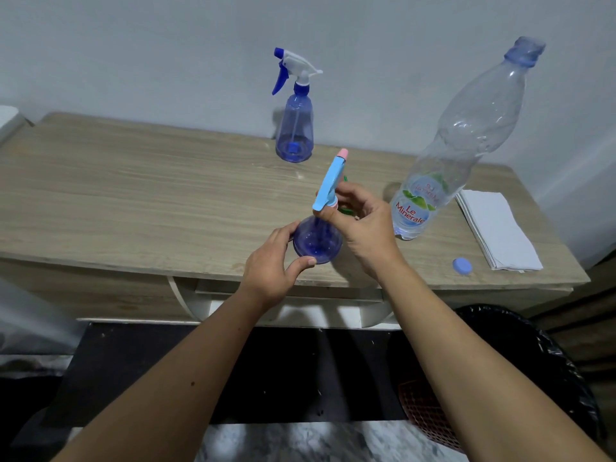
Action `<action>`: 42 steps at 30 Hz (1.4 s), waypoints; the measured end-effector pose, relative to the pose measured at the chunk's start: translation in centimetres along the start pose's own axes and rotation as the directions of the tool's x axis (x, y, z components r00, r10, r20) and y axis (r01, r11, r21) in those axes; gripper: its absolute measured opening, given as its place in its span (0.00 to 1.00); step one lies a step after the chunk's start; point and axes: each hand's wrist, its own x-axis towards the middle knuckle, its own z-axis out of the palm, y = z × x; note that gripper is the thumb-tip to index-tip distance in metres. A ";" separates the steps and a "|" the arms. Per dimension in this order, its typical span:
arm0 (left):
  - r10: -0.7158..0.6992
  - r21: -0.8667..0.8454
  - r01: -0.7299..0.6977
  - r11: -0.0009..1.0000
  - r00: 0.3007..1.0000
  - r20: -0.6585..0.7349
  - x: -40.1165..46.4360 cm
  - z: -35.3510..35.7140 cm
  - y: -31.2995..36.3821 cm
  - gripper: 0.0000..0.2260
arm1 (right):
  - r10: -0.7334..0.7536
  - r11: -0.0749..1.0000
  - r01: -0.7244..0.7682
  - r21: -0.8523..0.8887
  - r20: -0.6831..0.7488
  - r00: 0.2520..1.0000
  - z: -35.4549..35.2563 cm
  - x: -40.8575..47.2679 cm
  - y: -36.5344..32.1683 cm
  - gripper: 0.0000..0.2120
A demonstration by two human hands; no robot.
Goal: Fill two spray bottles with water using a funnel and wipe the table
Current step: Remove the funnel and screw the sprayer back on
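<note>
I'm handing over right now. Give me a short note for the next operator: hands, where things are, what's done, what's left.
Left hand grips the near spray bottle at its base; right hand holds its light-blue sprayer head at the neck.
Far spray bottle stands capped by the wall.
Water bottle stands open and nearly empty, its cap on the table.
A green item behind the right hand may be the funnel.
Left: secure the head, then wipe with the folded cloth.

Matt, pale wood-grain laminate is seen on the worktop [133, 181]. Both spray bottles [295, 128] [316, 241] and the water bottle [460, 141] are of glossy translucent plastic; beside it, folded white paper [496, 228] looks matt.
</note>
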 end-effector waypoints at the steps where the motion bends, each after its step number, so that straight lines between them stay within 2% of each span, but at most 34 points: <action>1: -0.001 -0.001 0.001 1.000 1.000 0.002 0.0 0.0 0.0 0.33 | 0.003 1.000 -0.003 -0.008 0.008 1.000 0.0 -0.1 0.1 0.15; 6: 0.008 0.000 -0.008 1.000 1.000 0.005 -0.1 0.1 -0.2 0.32 | 0.014 1.000 -0.014 -0.014 -0.025 1.000 0.1 -0.3 0.2 0.10; 10: 0.006 -0.006 -0.006 1.000 1.000 0.002 -0.1 0.2 -0.1 0.32 | -0.012 1.000 0.011 -0.015 -0.069 0.998 0.8 -0.1 0.4 0.14; 15: -0.012 -0.008 0.012 1.000 1.000 -0.005 0.0 0.1 -0.3 0.31 | -0.059 0.998 0.061 -0.034 0.072 0.996 -0.1 -0.4 0.6 0.14; 17: -0.006 -0.004 0.006 1.000 1.000 -0.002 0.0 0.1 -0.3 0.32 | -0.053 0.998 0.056 -0.027 0.081 0.995 -0.2 -0.4 0.7 0.14; 22: -0.006 -0.001 0.006 1.000 1.000 0.004 -0.1 0.1 -0.1 0.34 | -0.051 0.997 0.053 -0.055 0.030 0.998 0.0 -0.7 1.0 0.10; 26: 0.007 0.001 -0.007 1.000 1.000 0.000 -0.2 0.0 -0.1 0.31 | -0.024 0.999 0.022 -0.035 -0.035 0.999 0.3 -0.6 0.1 0.15; 32: 0.007 -0.009 -0.007 1.000 1.000 -0.019 -0.2 0.0 -0.1 0.31 | -0.039 0.998 0.039 -0.042 0.001 0.999 -0.4 -0.6 0.1 0.10; 36: 0.000 0.002 0.000 1.000 1.000 -0.020 -0.2 0.1 -0.1 0.31 | -0.018 1.000 0.017 -0.018 -0.028 0.999 -0.6 -0.6 -0.2 0.14; 39: 0.006 0.001 -0.006 1.000 1.000 -0.010 -0.2 0.1 -0.1 0.30 | -0.045 0.995 0.042 -0.088 -0.031 0.999 -0.7 -0.5 0.0 0.18; 42: 0.008 -0.004 -0.008 1.000 1.000 -0.008 -0.2 0.0 -0.1 0.30 | -0.042 0.993 0.038 -0.112 -0.030 0.999 -0.3 -0.5 0.1 0.16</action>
